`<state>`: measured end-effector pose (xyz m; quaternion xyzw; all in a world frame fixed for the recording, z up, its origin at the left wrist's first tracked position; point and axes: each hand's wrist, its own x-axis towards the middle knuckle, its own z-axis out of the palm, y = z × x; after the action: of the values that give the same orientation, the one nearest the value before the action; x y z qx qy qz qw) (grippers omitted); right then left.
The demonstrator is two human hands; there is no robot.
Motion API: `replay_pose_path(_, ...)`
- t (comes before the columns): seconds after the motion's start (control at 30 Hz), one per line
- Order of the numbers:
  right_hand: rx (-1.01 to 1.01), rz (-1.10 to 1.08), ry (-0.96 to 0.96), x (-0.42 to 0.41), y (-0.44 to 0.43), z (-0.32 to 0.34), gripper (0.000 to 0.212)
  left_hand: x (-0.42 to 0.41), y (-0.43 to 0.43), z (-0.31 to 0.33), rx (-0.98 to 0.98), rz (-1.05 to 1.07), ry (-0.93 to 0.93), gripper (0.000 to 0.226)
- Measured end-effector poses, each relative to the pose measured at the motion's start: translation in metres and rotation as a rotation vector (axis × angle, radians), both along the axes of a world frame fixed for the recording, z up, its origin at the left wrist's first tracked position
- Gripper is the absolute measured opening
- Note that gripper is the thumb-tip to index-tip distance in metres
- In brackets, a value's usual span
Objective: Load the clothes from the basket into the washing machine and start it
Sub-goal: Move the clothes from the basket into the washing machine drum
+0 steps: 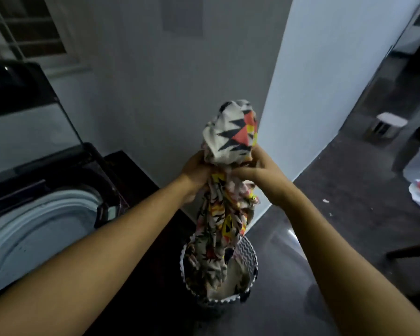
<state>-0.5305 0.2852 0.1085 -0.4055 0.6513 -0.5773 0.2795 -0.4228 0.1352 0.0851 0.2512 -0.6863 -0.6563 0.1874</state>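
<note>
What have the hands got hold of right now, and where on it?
Both the left hand and right hand grip a bunched patterned garment near its top; its lower end hangs into the basket.

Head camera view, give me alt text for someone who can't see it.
Both hands, left hand and right hand, grip a bunched patterned garment and hold it above a round laundry basket on a dark floor, its lower end hanging into the basket. An open top-loading washing machine stands to the left.

Dim, soft, edge-warped indoor light
</note>
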Motion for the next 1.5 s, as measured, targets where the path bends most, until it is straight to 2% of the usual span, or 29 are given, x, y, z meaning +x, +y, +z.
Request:
replay_pose_path(0.1, 0.044, -0.005, 0.054, 0.0, 0.02, -0.005, 0.084, -0.001, -0.003, 0.037, 0.164, 0.002, 0.065, 0.026)
replay_pose_path(0.17, 0.151, 0.029, 0.14, 0.007, 0.02, -0.022, 0.085, -0.004, -0.002, 0.058, 0.2, -0.026, 0.09, 0.017)
replay_pose_path(0.23, 0.235, -0.025, 0.22, 0.01, 0.016, -0.041, 0.069, -0.004, 0.002, 0.08, 0.2, -0.059, 0.078, 0.023)
replay_pose_path(0.3, 0.197, -0.176, 0.11, 0.005, 0.01, -0.048, 0.038, -0.002, -0.003, 0.092, 0.178, -0.072, 0.044, 0.028)
replay_pose_path(0.33, 0.149, -0.245, 0.048, -0.001, 0.008, -0.047, 0.029, 0.002, -0.006, 0.096, 0.163, -0.066, 0.01, 0.03)
replay_pose_path(0.47, -0.001, -0.424, -0.039, -0.017, 0.011, -0.005, 0.03, 0.021, -0.034, 0.096, 0.094, -0.012, -0.225, 0.029)
replay_pose_path(0.53, -0.055, -0.487, -0.048, -0.027, 0.014, 0.015, 0.028, 0.03, -0.044, 0.092, -0.045, -0.016, -0.371, 0.034)
replay_pose_path(0.6, -0.116, -0.511, -0.05, -0.034, 0.013, 0.035, 0.019, 0.035, -0.054, 0.088, -0.318, -0.058, -0.503, 0.053)
replay_pose_path(0.63, -0.143, -0.51, -0.052, -0.038, 0.011, 0.045, 0.019, 0.036, -0.056, 0.087, -0.428, -0.11, -0.538, 0.06)
replay_pose_path(0.7, -0.184, -0.495, -0.054, -0.04, 0.005, 0.067, 0.028, 0.036, -0.05, 0.092, -0.594, -0.173, -0.547, 0.061)
replay_pose_path(0.77, -0.209, -0.446, -0.028, -0.039, -0.003, 0.087, 0.03, 0.029, -0.041, 0.103, -0.808, -0.032, -0.462, 0.059)
replay_pose_path(0.8, -0.214, -0.415, -0.015, -0.036, -0.008, 0.096, 0.03, 0.023, -0.035, 0.109, -0.876, 0.066, -0.358, 0.059)
replay_pose_path(0.83, -0.224, -0.383, -0.008, -0.032, -0.013, 0.105, 0.03, 0.017, -0.028, 0.114, -0.9, 0.085, -0.245, 0.073)
replay_pose_path(0.9, -0.259, -0.306, 0.014, -0.022, -0.021, 0.123, 0.024, 0.002, -0.013, 0.12, -0.799, -0.027, -0.108, 0.118)
replay_pose_path(0.93, -0.275, -0.256, 0.054, -0.017, -0.024, 0.132, 0.021, -0.006, -0.008, 0.122, -0.749, -0.057, -0.082, 0.122)
replay_pose_path(1.0, -0.289, -0.126, 0.141, -0.012, -0.026, 0.146, 0.024, -0.024, -0.008, 0.124, -0.684, 0.014, -0.038, 0.096)
replay_pose_path(1.07, -0.331, -0.044, 0.215, -0.013, -0.021, 0.146, 0.04, -0.035, -0.006, 0.135, -0.596, 0.149, 0.036, 0.073)
replay_pose_path(1.13, -0.373, -0.16, 0.439, -0.021, -0.012, 0.125, 0.057, -0.039, 0.0, 0.146, -0.47, 0.233, 0.146, 0.072)
replay_pose_path(1.17, -0.381, -0.247, 0.568, -0.025, -0.009, 0.11, 0.066, -0.038, 0.004, 0.153, -0.398, 0.27, 0.208, 0.065)
replay_pose_path(1.2, -0.363, -0.283, 0.6, -0.028, -0.005, 0.09, 0.077, -0.038, 0.008, 0.158, -0.315, 0.292, 0.278, 0.051)
replay_pose_path(1.23, -0.318, -0.242, 0.52, -0.03, -0.003, 0.067, 0.085, -0.038, 0.009, 0.165, -0.221, 0.288, 0.351, 0.038)
replay_pose_path(1.3, -0.104, -0.071, 0.376, -0.029, -0.005, 0.024, 0.085, -0.04, 0.011, 0.182, -0.07, 0.244, 0.487, 0.027)
replay_pose_path(1.33, 0.03, -0.007, 0.348, -0.028, -0.008, 0.003, 0.078, -0.038, 0.014, 0.191, -0.023, 0.224, 0.532, 0.028)
replay_pose_path(1.4, 0.191, 0.04, 0.149, -0.024, -0.014, -0.026, 0.051, -0.037, 0.015, 0.207, 0.033, 0.212, 0.58, 0.031)
replay_pose_path(1.47, 0.184, -0.078, -0.042, -0.03, -0.022, -0.03, 0.021, -0.03, 0.011, 0.213, -0.016, 0.258, 0.591, 0.029)
replay_pose_path(1.5, 0.161, -0.146, -0.075, -0.035, -0.023, -0.023, 0.019, -0.026, 0.0, 0.211, -0.108, 0.307, 0.573, 0.032)
